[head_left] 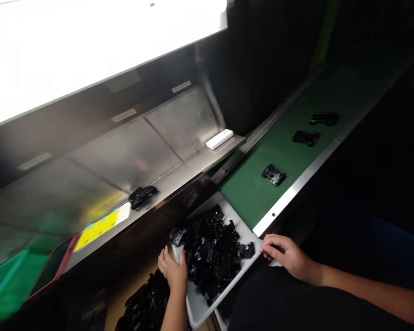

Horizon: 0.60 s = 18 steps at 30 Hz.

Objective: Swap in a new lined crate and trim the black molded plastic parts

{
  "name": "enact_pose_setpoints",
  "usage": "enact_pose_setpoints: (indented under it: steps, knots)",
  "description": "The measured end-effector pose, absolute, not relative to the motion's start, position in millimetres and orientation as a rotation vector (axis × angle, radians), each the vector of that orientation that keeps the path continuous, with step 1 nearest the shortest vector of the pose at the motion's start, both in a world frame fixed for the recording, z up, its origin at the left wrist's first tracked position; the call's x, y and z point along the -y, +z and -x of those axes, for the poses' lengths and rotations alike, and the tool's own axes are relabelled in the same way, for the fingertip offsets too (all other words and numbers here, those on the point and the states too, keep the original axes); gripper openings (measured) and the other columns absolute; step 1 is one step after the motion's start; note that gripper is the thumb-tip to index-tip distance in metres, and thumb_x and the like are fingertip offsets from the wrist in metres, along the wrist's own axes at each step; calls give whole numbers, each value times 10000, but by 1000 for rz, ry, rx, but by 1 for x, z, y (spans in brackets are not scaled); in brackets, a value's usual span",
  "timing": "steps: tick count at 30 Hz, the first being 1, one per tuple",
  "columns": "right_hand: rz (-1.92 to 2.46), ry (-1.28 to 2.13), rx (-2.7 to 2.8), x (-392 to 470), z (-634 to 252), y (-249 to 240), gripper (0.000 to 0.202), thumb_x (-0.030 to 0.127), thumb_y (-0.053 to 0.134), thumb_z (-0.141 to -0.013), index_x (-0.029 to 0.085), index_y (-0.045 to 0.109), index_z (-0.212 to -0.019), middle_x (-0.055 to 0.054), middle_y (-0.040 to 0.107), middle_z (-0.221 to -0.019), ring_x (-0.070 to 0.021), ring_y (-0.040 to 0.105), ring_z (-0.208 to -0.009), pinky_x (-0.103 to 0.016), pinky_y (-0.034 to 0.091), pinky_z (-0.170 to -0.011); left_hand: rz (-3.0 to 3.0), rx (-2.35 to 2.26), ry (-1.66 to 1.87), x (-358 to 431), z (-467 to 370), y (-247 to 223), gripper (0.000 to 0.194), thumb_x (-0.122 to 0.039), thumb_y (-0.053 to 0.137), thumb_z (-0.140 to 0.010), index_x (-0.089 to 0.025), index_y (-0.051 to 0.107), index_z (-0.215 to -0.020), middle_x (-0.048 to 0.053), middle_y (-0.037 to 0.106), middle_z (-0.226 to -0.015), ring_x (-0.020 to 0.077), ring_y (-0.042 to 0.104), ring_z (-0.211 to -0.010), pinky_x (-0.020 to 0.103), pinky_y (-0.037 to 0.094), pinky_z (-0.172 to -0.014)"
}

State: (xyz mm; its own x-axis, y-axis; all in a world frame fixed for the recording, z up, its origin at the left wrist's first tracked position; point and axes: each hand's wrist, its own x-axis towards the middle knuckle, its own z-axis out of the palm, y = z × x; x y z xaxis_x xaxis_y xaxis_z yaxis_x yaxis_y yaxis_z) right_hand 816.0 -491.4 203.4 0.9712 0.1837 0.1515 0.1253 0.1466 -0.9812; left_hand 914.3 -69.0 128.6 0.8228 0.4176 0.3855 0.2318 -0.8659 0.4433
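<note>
A white tray (203, 315) heaped with black plastic parts (210, 250) sits tilted in front of me, under the end of a green conveyor belt. My left hand (174, 270) straddles the tray's left rim, thumb on the inner side and curled fingers on the outer side. At the right corner, my right hand (291, 258) pinches the tray's rim between thumb and fingers. One flat black part (246, 250) lies in the tray close to that hand.
The green belt (251, 197) carries several black parts (273, 174) and has a metal side rail (296, 191). On a steel ledge (189, 172) rest a white device (220, 139), black parts (143, 196) and a yellow label sheet (98, 230). A green bin (17, 280) stands left; more black parts (146, 303) lie below.
</note>
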Motion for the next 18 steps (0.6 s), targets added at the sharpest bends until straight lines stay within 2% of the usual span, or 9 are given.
enact_pose_setpoints:
  steps: [2,5,7,9,11,14,16,18]
  knots:
    - [1423,7,227,499,-813,205,266,377,588,-1010,169,737,-941,-46,642,-871,-146,627,-762,-268,531,-702,-2581,-208,693,125,-950,142,646,-487,502,-911,-143,444,-1455,198,455,-1498,336,378,-1451,527,262,-1233]
    - [1436,-30,199,513,-807,209,254,362,592,-1010,163,738,-950,-48,643,-877,-140,620,-753,-265,530,-697,-2330,333,545,229,-995,169,493,-385,526,-932,-127,537,-1352,206,521,-1402,330,454,-1374,557,302,-1201]
    - [1452,-59,186,521,-801,211,245,348,595,-1010,161,737,-942,-47,642,-866,-135,615,-740,-259,529,-687,-2264,525,399,300,-1015,182,347,-371,514,-951,-187,623,-1224,134,624,-1275,260,567,-1255,460,434,-1124]
    - [1463,-92,167,530,-796,211,240,341,594,-1010,160,733,-935,-48,641,-865,-133,616,-734,-255,531,-681,-2222,626,299,363,-1030,189,332,-402,554,-945,-211,636,-1204,103,658,-1237,231,610,-1201,409,480,-1080]
    - [1474,-118,143,539,-790,209,242,340,586,-1014,162,732,-938,-52,643,-880,-137,623,-740,-258,534,-682,-2198,674,242,414,-1040,190,574,-485,684,-863,-197,560,-1344,134,609,-1356,267,568,-1286,432,450,-1119]
    - [1521,-161,109,553,-782,205,246,336,571,-1023,165,733,-950,-59,651,-894,-146,635,-757,-270,532,-697,-2209,659,120,466,-1050,189,1143,-546,867,-650,-141,299,-1555,220,469,-1512,372,424,-1427,524,351,-1190]
    - [1562,-200,94,562,-779,205,244,327,564,-1027,168,734,-954,-61,658,-892,-150,640,-760,-274,527,-703,-2221,598,64,485,-1052,189,1270,-502,909,-598,-129,209,-1590,232,495,-1480,399,414,-1426,557,319,-1197]
    - [1599,-253,94,572,-778,210,232,311,562,-1028,172,734,-956,-60,660,-881,-153,642,-761,-278,523,-706,-2213,542,74,491,-1051,190,1202,-441,892,-646,-137,213,-1590,215,529,-1432,374,446,-1401,540,328,-1193]
